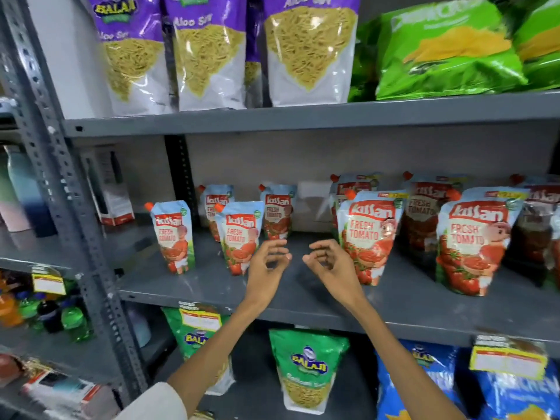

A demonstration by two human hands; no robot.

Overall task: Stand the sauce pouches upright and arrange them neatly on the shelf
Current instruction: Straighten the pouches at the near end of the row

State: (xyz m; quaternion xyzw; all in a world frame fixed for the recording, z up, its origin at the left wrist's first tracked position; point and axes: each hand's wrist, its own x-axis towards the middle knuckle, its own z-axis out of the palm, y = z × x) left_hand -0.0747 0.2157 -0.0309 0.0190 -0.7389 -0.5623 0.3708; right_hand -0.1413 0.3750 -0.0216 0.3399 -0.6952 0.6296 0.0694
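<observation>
Several red and blue tomato sauce pouches stand upright on the grey middle shelf (212,291). Small ones are on the left: a front-left pouch (174,234), a second pouch (239,236), and two behind them (216,204) (277,212). Larger pouches fill the right: a front one (368,234), another (472,241), with darker ones behind (424,213). My left hand (266,263) and my right hand (328,262) hover over the bare gap in the middle of the shelf. Both have loosely curled, parted fingers and hold nothing. The left fingertips are close to the second small pouch.
Purple and white snack bags (209,53) and green chip bags (445,50) fill the shelf above. Green snack bags (306,368) and blue bags (424,386) sit below. A perforated grey upright (60,189) stands at left, with bottles (69,319) beyond. Yellow price tags (509,357) hang on the shelf edge.
</observation>
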